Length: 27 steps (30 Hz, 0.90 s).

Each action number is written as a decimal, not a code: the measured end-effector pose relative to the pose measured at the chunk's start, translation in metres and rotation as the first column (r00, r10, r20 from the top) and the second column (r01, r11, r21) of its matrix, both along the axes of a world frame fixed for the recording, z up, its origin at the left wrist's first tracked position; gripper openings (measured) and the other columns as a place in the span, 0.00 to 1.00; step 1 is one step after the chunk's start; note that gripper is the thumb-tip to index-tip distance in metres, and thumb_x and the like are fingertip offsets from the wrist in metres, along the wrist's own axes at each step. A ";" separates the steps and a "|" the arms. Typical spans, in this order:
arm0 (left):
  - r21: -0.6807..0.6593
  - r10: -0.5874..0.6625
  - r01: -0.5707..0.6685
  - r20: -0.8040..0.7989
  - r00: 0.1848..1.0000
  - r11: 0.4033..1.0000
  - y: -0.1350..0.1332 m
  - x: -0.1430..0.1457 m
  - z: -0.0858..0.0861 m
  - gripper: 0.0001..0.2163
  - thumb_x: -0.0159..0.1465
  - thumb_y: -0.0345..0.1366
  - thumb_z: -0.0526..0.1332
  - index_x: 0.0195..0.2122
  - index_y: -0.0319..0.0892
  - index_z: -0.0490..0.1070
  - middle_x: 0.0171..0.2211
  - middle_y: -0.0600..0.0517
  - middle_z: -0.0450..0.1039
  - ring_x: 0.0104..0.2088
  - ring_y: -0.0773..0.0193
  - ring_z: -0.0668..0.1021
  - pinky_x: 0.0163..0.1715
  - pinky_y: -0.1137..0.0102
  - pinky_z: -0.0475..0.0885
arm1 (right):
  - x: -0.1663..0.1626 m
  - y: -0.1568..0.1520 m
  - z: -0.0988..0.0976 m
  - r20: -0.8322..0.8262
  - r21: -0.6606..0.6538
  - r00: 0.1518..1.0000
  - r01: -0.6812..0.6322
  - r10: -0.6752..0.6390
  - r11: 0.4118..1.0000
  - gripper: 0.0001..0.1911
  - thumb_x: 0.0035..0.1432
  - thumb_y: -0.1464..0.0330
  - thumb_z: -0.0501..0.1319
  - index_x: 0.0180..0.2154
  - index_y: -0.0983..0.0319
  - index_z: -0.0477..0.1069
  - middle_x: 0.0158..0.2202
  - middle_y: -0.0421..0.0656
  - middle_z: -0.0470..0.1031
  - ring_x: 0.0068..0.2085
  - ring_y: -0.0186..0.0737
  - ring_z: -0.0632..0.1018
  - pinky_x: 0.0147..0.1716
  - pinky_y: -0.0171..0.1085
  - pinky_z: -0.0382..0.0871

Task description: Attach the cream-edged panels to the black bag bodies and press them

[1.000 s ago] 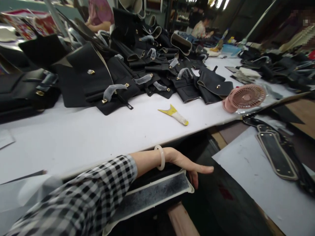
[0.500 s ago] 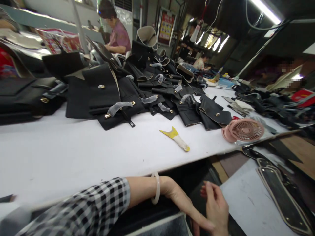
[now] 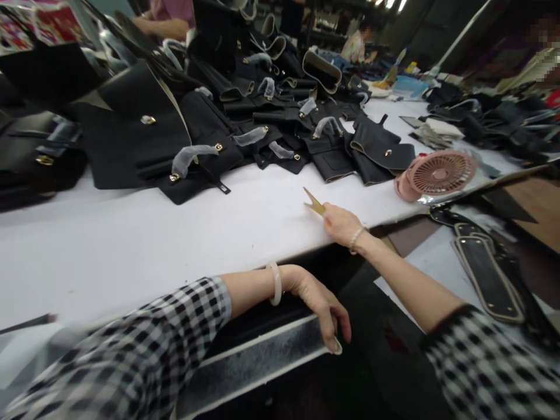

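Yellow scraper [image 3: 314, 202] lies low at the near edge of the white table [image 3: 131, 245], its forked tip poking out toward the heap of black bag pieces [image 3: 271, 128]. The right hand [image 3: 341, 224] is closed around its handle, which the fingers hide.

The grip looks far back on the handle, so the tip could drag or catch on the table top as it lifts. It could also twist in the fingers and drop off the edge just beside the wrist.

That right arm reaches forward and leftward from a checked sleeve, wrist low, a bead bracelet [image 3: 355, 238] at the table's rim. The left hand [image 3: 321, 303] hangs below the table edge, wrist bent down, a pale bangle [image 3: 275, 283] on the forearm. Its fingers curl over the end of a black panel [image 3: 254, 364] with a cream border; I cannot tell whether they pinch it or only rest there.

A pink fan [image 3: 437, 172] sits well to the right.
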<state>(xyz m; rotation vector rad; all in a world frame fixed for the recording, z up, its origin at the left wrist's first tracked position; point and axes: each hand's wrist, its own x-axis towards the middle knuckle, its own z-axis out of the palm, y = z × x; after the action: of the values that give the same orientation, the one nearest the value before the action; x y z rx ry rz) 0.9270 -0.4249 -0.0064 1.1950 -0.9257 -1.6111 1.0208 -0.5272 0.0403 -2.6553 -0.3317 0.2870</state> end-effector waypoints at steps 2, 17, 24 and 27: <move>0.005 0.016 -0.016 -0.038 0.999 1.000 0.000 -0.002 -0.001 0.18 0.39 0.37 0.73 0.33 0.44 0.75 0.29 0.53 0.79 0.37 0.50 0.82 0.37 0.63 0.77 | -0.038 -0.046 0.020 -0.114 0.072 0.993 0.018 -0.010 0.997 0.12 0.60 0.74 0.55 0.46 0.66 0.68 0.34 0.46 0.77 0.32 0.39 0.77 0.34 0.38 0.71; 0.141 -0.073 0.047 0.184 0.980 0.989 0.002 -0.004 0.006 0.43 0.48 0.39 0.70 0.63 0.33 0.56 0.52 0.42 0.73 0.53 0.49 0.75 0.54 0.60 0.70 | -0.248 -0.088 -0.014 -0.875 0.206 0.483 0.416 -0.023 0.885 0.27 0.62 0.45 0.51 0.44 0.62 0.63 0.21 0.37 0.70 0.13 0.28 0.66 0.09 0.23 0.58; 0.160 -0.076 0.030 0.293 0.953 0.987 0.005 -0.001 0.011 0.43 0.49 0.44 0.70 0.65 0.38 0.56 0.55 0.46 0.72 0.54 0.49 0.74 0.55 0.61 0.70 | -0.245 -0.082 -0.015 -0.877 0.188 0.479 0.425 -0.044 0.886 0.27 0.62 0.45 0.51 0.44 0.63 0.62 0.21 0.37 0.70 0.13 0.27 0.67 0.09 0.22 0.57; 0.163 -0.061 0.010 0.309 0.949 0.987 0.006 -0.002 0.013 0.45 0.49 0.45 0.69 0.66 0.37 0.53 0.57 0.45 0.70 0.55 0.48 0.73 0.55 0.61 0.69 | -0.245 -0.080 -0.014 -0.882 0.184 0.468 0.439 -0.049 0.879 0.27 0.62 0.46 0.50 0.44 0.63 0.62 0.21 0.37 0.70 0.13 0.26 0.66 0.08 0.22 0.55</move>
<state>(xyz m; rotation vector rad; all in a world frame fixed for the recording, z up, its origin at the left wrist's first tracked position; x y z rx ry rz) 0.9253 -0.4189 0.0062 1.5881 -1.0345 -1.5739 0.7754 -0.6074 0.0267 -1.7894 0.3226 1.2506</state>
